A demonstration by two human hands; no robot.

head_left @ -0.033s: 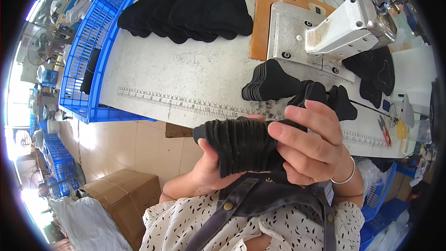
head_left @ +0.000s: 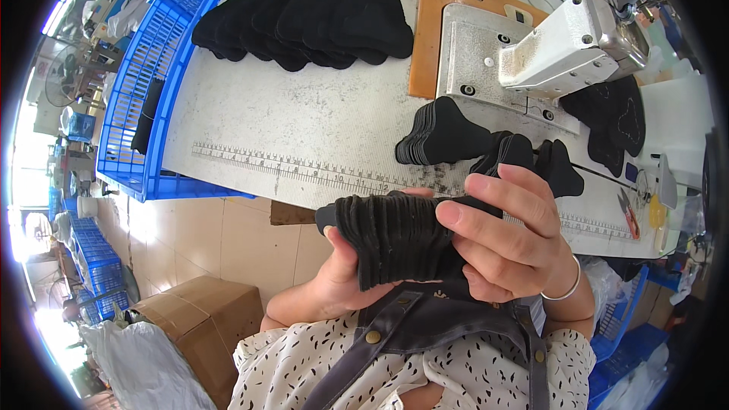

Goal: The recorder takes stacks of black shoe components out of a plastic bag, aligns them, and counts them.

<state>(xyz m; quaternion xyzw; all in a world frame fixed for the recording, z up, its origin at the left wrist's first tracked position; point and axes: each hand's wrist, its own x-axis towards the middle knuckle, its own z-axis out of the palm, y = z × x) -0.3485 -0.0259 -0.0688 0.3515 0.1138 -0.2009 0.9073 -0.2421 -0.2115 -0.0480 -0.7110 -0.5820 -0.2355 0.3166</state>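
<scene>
A thick stack of black fabric pieces [head_left: 399, 239] is held on edge in front of my chest, just off the table's near edge. My left hand [head_left: 339, 269] is closed round its left end, the thumb on the near side and fingers mostly hidden behind. At the right end, my right hand [head_left: 516, 235] grips the stack, its index fingertip against the layers. Just beyond the right hand lie smaller piles of black cut pieces [head_left: 440, 133] on the table. Overlapping larger black pieces [head_left: 304, 23] spread across the far left of the table.
A white sewing machine [head_left: 558, 49] stands at the far right on an orange-brown board [head_left: 425, 38]. Red-handled snips [head_left: 630, 216] lie at the right. A blue plastic basket [head_left: 125, 114] adjoins the table's left side. A cardboard box [head_left: 194, 315] sits on the floor at left.
</scene>
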